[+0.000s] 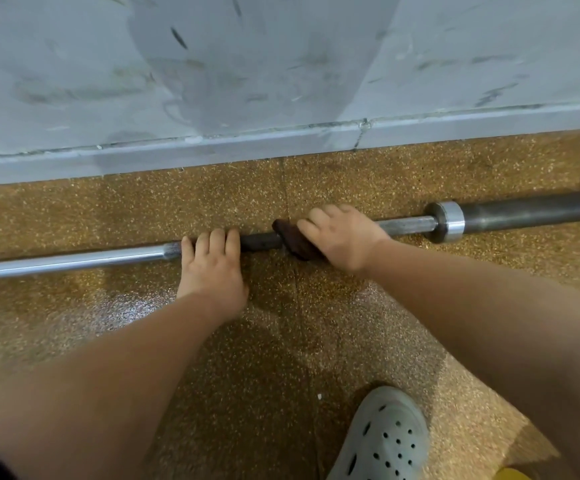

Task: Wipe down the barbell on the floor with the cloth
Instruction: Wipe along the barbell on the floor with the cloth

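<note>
Two hands reach down to a barbell [73, 259] lying on the speckled floor [108, 341], parallel to a grey wall [281, 64]. The left hand [214, 268] curls its fingers over the shaft, probably to stop it rolling. Just beside it, the right hand [345, 237] grips a dark brown cloth [292, 239] wrapped against the bar, short of the collar [449, 221] and placed to rub along the metal.

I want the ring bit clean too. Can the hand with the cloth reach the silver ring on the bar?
Probably yes. The right hand holds the cloth on the barbell near the silver ring. Only bare bar lies between them, and nothing blocks the slide.
</note>
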